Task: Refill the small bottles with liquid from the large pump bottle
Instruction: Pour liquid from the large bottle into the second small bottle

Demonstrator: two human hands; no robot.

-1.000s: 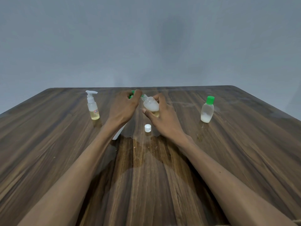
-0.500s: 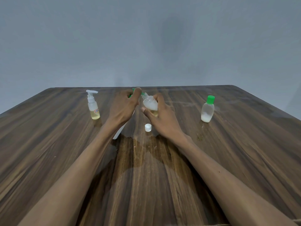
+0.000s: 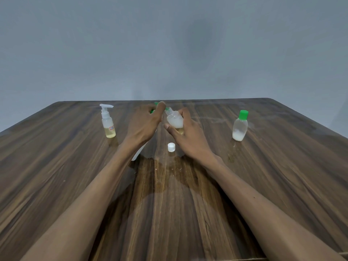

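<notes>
1. On the far left of the brown wooden table (image 3: 56, 166) we see a small clear spray bottle with a white pump top (image 3: 107, 121). It stands up straight. It has yellow liquid at the bottom and a little red and white label.
2. Next comes our left hand (image 3: 145, 127). It rests on top of the big white pump bottle with the green pump head (image 3: 138, 153). The hand hides most of that bottle. We only see a bit of its white side below the wrist and some green by the fingers. The thumb points up next to the green part. We cannot tell if the fingers curl around the pump or just press on it.
3. In the middle, a small white round cap (image 3: 171, 147) lies on the table, between our two hands and a little nearer to us.
4. Our right hand (image 3: 188, 134) holds a small clear open bottle with no cap (image 3: 174, 119). The thumb and fingers wrap around its body. The bottle is up off the table and tilts left, so its open neck is right beside the green pump and our left thumb. It has whitish liquid inside.
5. On the right, well apart from our hands, a small clear bottle with a green cap (image 3: 240, 126) stands up straight. It has white liquid at the bottom.
6. Behind the table is a plain grey wall (image 3: 169, 44).
</notes>
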